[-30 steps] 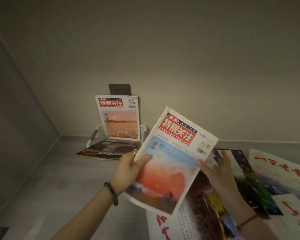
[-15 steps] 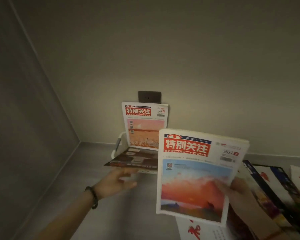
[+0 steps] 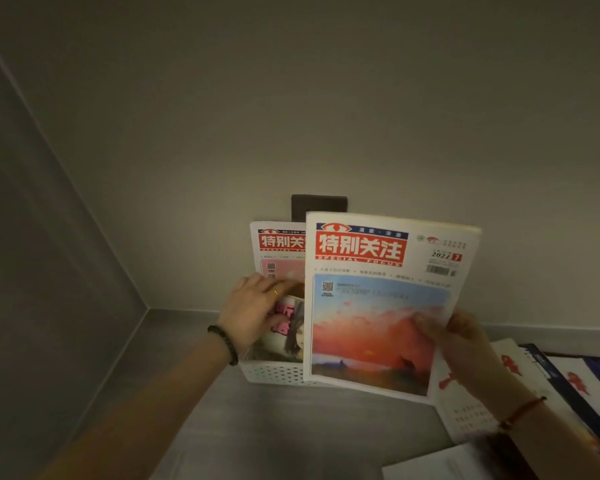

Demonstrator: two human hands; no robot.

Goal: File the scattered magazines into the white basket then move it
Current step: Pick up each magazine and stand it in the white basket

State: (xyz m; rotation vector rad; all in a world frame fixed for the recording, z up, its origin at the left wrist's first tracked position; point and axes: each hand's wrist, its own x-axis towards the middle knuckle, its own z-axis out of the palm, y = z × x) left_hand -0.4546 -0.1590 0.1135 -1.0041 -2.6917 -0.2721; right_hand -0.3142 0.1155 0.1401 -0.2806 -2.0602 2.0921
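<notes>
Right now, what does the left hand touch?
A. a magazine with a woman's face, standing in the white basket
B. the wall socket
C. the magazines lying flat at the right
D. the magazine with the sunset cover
A: the left hand grips the top of the woman's-face magazine in the white basket; the right hand holds the sunset-cover magazine.

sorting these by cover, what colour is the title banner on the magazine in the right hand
Red, with white characters, on the magazine that the right hand holds; the head view shows it.

"特别关注", "SPECIAL FOCUS", "2021" and "7" on the held magazine (image 3: 381,306) cover.
</notes>
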